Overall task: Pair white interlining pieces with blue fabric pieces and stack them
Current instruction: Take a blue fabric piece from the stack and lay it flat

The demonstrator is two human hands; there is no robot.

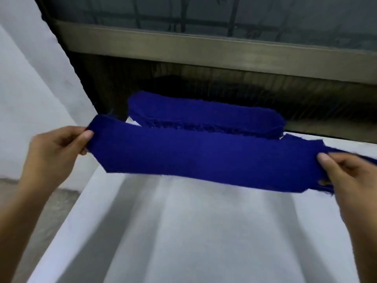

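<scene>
Item: blue fabric strip point(204, 158), stretched taut at centre, over white interlining sheet point(204, 231). My left hand point(55, 152) pinches its 9 o'clock end; my right hand point(350, 176) pinches its 3 o'clock end. Blue stack point(204, 115) lies at 12 o'clock.

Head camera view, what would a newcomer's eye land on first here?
The vivid blue fabric strip stretched across the middle of the picture stands out first, pinched at its ends by the left hand and the right hand. Just behind it lies a stack of blue pieces, at the far edge of the white surface that fills the lower picture.
</scene>
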